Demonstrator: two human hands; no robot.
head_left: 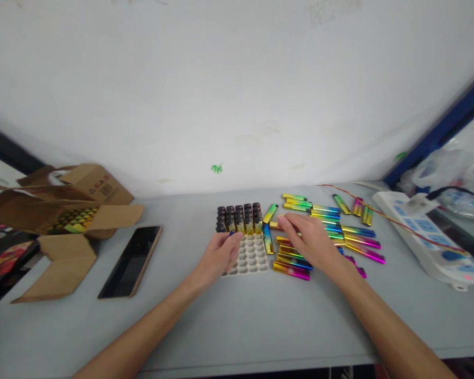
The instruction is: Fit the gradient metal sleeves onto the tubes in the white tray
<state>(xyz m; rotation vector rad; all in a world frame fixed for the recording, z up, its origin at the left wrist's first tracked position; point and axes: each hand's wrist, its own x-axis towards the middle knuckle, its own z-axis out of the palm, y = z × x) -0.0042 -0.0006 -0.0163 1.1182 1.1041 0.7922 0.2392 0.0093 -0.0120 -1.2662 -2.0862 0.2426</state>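
My left hand (220, 253) is closed over the near left part of a white tray (256, 258) with round holes. A small dark blue end shows at its fingertips, apparently that of a lighter (232, 232). In the tray's far rows, several lighters (248, 223) with black tops and shiny gold bodies stand upright. Over the loose lighters on the right, my right hand (312, 239) has its fingers drawn together. A gold-orange lighter end (274, 225) shows beside its fingertips; whether they grip it is hidden. A blue-and-gold lighter (268, 239) leans or lies against the tray's right edge.
Several loose rainbow-metallic lighters (292, 270) lie right of the tray. A phone (130, 261) and an open cardboard box (69, 258) holding more lighters are at left. At right sits a white power strip (430, 237), crossed by a thin red-yellow wire (395, 223). A wall stands behind.
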